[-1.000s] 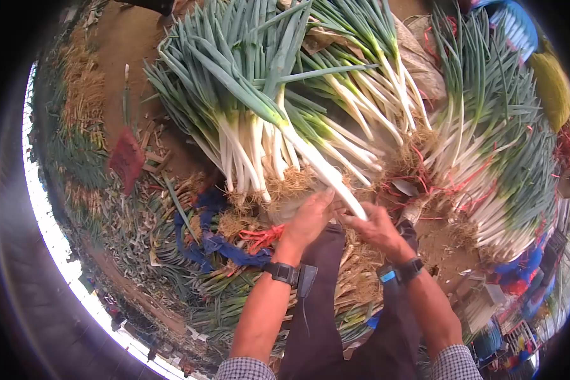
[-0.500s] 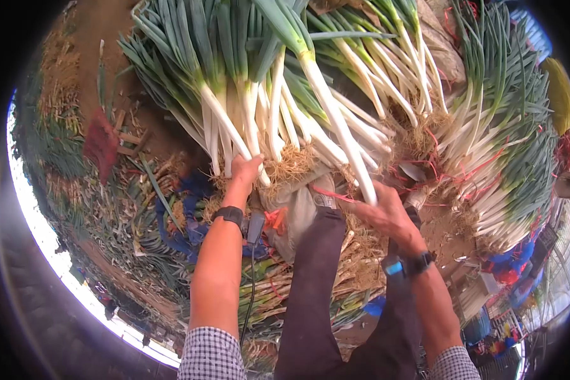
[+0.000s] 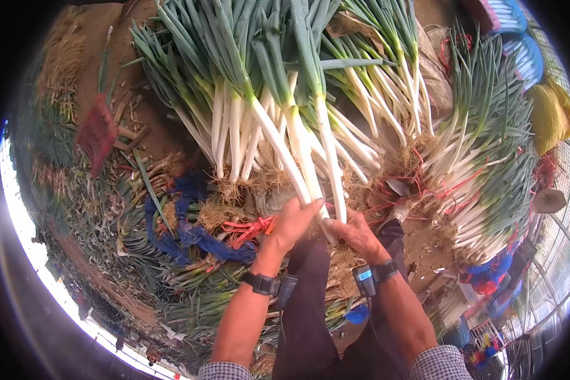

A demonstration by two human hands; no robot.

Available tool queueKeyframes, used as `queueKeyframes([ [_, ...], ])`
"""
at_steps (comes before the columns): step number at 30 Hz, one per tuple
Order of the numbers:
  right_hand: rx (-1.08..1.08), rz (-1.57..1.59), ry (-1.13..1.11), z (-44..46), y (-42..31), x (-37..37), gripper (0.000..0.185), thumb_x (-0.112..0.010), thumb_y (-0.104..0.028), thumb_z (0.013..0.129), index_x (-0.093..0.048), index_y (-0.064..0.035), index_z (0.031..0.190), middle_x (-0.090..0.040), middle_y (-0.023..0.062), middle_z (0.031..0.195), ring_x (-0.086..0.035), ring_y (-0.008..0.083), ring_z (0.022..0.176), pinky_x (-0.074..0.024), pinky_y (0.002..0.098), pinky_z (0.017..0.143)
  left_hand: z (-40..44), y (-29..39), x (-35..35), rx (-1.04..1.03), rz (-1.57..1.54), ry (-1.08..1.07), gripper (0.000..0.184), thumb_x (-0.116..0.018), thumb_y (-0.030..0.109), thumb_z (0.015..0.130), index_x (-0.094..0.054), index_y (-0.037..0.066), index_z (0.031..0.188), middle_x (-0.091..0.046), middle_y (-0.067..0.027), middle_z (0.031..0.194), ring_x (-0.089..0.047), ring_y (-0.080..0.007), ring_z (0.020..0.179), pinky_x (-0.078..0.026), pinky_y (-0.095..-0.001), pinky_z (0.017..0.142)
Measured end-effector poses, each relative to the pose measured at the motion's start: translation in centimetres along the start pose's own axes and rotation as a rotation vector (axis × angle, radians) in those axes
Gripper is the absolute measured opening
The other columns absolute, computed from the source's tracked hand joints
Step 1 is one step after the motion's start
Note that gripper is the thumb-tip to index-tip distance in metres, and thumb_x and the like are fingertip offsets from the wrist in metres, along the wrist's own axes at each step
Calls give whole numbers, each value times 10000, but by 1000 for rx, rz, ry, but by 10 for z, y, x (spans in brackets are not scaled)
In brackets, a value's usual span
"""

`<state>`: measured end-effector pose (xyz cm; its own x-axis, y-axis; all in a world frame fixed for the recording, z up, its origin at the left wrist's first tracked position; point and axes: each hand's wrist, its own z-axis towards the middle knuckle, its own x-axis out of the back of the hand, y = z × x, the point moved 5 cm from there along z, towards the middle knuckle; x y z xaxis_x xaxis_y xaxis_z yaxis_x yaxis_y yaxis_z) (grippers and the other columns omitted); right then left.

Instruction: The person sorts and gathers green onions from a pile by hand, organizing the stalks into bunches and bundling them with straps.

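Note:
Several long green onions with thick white stems and dark green tops fan out ahead of me. My left hand [image 3: 297,221] is closed around the lower ends of green onions [image 3: 278,149], with two white stems at its grip. Close beside it, my right hand [image 3: 356,235] grips the base of another green onion [image 3: 331,158]. The stem ends come together between my hands, and the fingers partly hide them. Just beyond lies a pile of green onions [image 3: 218,126] with brown, bushy roots.
On the right lies a large stack of green onions [image 3: 481,183] with red ties [image 3: 459,199]. To the left are a blue cloth [image 3: 202,237], red strips [image 3: 250,231] and a red sack [image 3: 97,134]. A yellow sack [image 3: 548,117] stands at the far right.
My left hand has moved right and nearer to me, bringing its green onions along. My right hand has shifted slightly left and nearer, so the two hands now meet.

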<state>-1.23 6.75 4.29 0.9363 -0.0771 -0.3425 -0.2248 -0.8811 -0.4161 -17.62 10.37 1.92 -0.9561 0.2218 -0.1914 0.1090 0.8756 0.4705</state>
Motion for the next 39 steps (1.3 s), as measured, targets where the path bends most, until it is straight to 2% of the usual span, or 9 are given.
queueKeyframes([
  [5,17,-4,-60,2,5,25,514,-685,-301,922,-607,-5,1335,-662,-5,896,-557,64,717,-432,231,606,-44,-12,-22,97,284,-105,240,-595,232,996,-666,5,1028,-671,-31,867,-617,-92,783,-485,-255,653],
  [7,83,63,-109,12,19,13,491,-672,-285,935,-598,-5,1331,-654,-10,914,-563,69,740,-462,244,639,-47,-31,-46,-358,333,79,241,-580,197,982,-649,-27,1038,-658,-46,795,-632,-187,731,-507,-336,655],
  [14,144,-39,-118,7,-5,-12,417,-702,-185,873,-592,10,1224,-634,-4,946,-568,83,791,-502,271,676,-46,-16,-58,66,788,-120,341,-635,175,867,-603,-117,1042,-650,-297,845,-664,-433,846,-515,-453,762],
  [17,155,-139,-23,10,-12,-9,428,-733,-181,808,-590,24,1155,-640,22,936,-568,81,794,-502,269,665,-62,0,-61,-87,758,-193,332,-617,217,927,-640,-92,1048,-696,-265,896,-698,-393,879,-548,-425,768],
  [21,145,-144,-76,-29,-46,-3,481,-752,-218,796,-591,36,1171,-672,66,938,-620,123,796,-531,296,696,-73,-5,4,96,-367,-157,383,-479,308,1059,-603,17,1276,-733,-119,1072,-695,-322,1008,-569,-481,873],
  [28,1,42,-226,-141,-31,10,633,-797,-310,752,-565,31,1232,-696,112,939,-670,160,783,-550,312,684,-4,98,-32,-826,799,243,443,-591,165,970,-494,-11,1366,-628,-168,1207,-611,-296,1089,-435,-411,1037],
  [33,-96,335,-335,-207,-15,40,655,-791,-300,765,-532,56,1249,-677,135,899,-656,173,780,-543,334,682,25,72,-52,-776,705,252,355,-534,124,959,-559,20,1297,-584,-203,1273,-537,-354,1226,-434,-446,1046],
  [36,-114,604,-392,-234,4,55,654,-772,-256,783,-483,78,1266,-622,154,822,-614,209,722,-512,371,635,7,83,-96,-799,513,177,389,-601,187,951,-552,-3,1287,-618,-175,1195,-609,-279,1100,-488,-398,965],
  [39,-109,906,-392,-264,30,59,643,-756,-265,791,-473,60,1268,-565,146,750,-543,222,631,-445,378,581,33,76,-129,-515,-113,-10,341,-521,210,1024,-556,3,1292,-648,-124,1170,-622,-218,1072,-499,-343,946],
])
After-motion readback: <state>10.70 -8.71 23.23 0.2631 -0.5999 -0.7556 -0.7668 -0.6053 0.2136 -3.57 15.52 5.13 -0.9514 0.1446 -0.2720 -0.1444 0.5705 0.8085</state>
